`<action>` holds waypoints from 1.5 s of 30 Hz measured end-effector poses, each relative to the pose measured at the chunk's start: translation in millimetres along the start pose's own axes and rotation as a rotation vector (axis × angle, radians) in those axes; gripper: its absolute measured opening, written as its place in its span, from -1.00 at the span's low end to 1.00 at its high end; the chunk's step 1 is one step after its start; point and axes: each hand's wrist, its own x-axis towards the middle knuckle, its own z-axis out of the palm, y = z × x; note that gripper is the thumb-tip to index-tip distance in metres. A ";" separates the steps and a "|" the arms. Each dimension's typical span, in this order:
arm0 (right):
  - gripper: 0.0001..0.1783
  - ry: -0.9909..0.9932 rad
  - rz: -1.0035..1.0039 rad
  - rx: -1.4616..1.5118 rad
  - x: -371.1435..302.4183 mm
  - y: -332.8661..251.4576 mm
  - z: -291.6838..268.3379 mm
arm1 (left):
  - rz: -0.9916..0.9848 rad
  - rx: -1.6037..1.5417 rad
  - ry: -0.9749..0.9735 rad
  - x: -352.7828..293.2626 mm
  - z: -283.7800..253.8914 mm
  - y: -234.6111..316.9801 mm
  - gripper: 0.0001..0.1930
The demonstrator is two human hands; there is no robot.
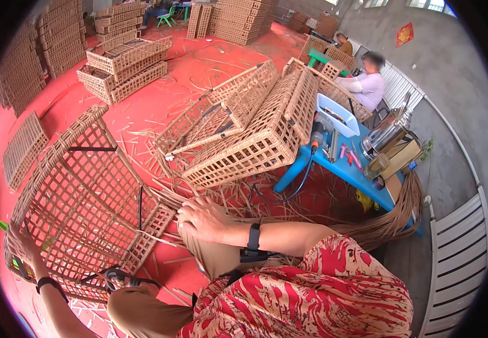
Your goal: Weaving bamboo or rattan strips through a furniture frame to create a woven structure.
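Observation:
A large open-weave wicker basket [86, 197] with dark metal frame bars stands tilted in front of me on the left, against my legs. My left hand [23, 245] is closed on its left edge; the weave and rim partly hide the fingers. Above my knee, my right hand [202, 218] is closed around flat brown wicker strips [168, 198] close to the basket's right-hand end. More long strips trail to the right behind my forearm, toward a thick bundle [404, 205] hanging off the blue table.
The blue table [339, 160] on the right carries a power tool [316, 135], a light-blue tray [337, 112] and metal containers. Beyond my knees lie stacked wicker baskets [249, 152]. Strip scraps litter the red floor. Two people sit farther off at the right, by the wall.

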 end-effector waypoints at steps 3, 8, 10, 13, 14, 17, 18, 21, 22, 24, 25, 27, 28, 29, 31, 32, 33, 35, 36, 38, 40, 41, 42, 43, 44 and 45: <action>-0.67 -0.016 0.044 0.037 5.8 8.1 -1.5 | -0.016 0.022 -0.038 2.1 -3.0 8.6 -0.52; -0.67 0.080 0.016 0.053 6.6 8.6 4.2 | -0.017 0.060 -0.062 4.3 -4.9 2.8 -0.54; -0.67 0.060 0.030 0.037 5.8 6.3 2.5 | -0.014 0.066 -0.080 4.3 -4.7 3.8 -0.53; -0.67 0.043 0.025 0.015 6.4 8.4 2.3 | -0.013 0.062 -0.053 3.3 -2.5 0.6 -0.52; -0.67 0.037 0.028 0.017 3.7 7.9 3.3 | -0.027 0.070 -0.096 3.1 -5.2 5.2 -0.51; -0.70 0.045 0.029 0.034 4.3 7.1 1.9 | -0.032 0.068 -0.165 9.3 -3.2 3.0 -0.46; -0.70 0.048 0.017 0.032 4.2 6.8 2.2 | 0.008 0.064 -0.166 9.6 -1.7 -0.2 -0.44; -0.72 0.007 0.017 0.024 2.9 6.7 2.6 | -0.015 0.013 -0.213 10.2 -1.6 4.2 -0.38; -0.73 0.013 0.021 0.028 3.4 6.5 1.9 | 0.000 0.003 -0.231 11.0 -3.6 4.9 -0.37; -0.74 0.020 0.015 0.033 2.8 5.9 1.7 | -0.011 -0.017 -0.304 12.5 -6.0 3.3 -0.33; -0.73 0.022 0.015 0.033 1.8 5.6 2.6 | -0.018 -0.014 -0.300 11.5 -7.7 3.3 -0.33; -0.73 0.029 0.012 0.032 1.7 6.3 2.8 | 0.026 -0.050 -0.237 11.1 -14.2 8.1 -0.26; -0.73 0.037 0.026 0.031 2.2 7.2 2.0 | 0.015 -0.053 -0.266 11.7 -16.6 11.0 -0.24; -0.72 0.043 0.039 0.032 2.1 7.0 2.0 | 0.021 -0.060 -0.268 12.4 -18.6 10.1 -0.24; -0.71 0.047 0.033 0.030 1.5 9.3 6.4 | 0.009 -0.052 -0.305 14.2 -22.6 10.1 -0.23; -0.70 0.046 0.032 0.029 1.6 9.7 8.4 | -0.001 -0.067 -0.328 14.3 -25.6 10.2 -0.24; -0.70 0.051 0.028 0.031 1.6 10.1 9.7 | -0.011 -0.084 -0.350 14.3 -27.7 10.5 -0.24; -0.70 0.095 0.019 0.034 1.4 10.6 10.7 | -0.015 -0.118 -0.315 13.0 -26.6 9.1 -0.22; -0.70 0.099 0.015 0.036 1.9 10.6 10.9 | -0.009 -0.088 -0.321 13.0 -26.3 8.0 -0.23; -0.69 0.092 0.022 0.073 2.4 11.2 11.5 | -0.008 -0.080 -0.336 15.4 -30.6 10.0 -0.21; -0.70 0.102 0.040 0.072 1.0 13.5 11.3 | -0.015 -0.093 -0.344 18.4 -40.0 19.8 -0.18; -0.71 0.107 0.051 0.074 0.8 13.1 10.9 | -0.025 -0.099 -0.356 19.7 -45.2 20.9 -0.16; -0.71 0.112 0.049 0.076 -0.1 12.6 10.4 | -0.019 -0.107 -0.326 17.8 -43.0 18.3 -0.12; -0.72 0.115 0.054 0.093 -1.5 12.0 10.0 | -0.019 -0.105 -0.321 17.1 -45.4 18.1 -0.12; -0.72 0.116 0.061 0.108 -2.5 12.8 10.2 | -0.019 -0.110 -0.330 16.4 -49.6 21.0 -0.12; -0.72 0.117 0.061 0.110 -3.8 14.3 11.2 | -0.020 -0.115 -0.341 15.3 -54.4 22.9 -0.12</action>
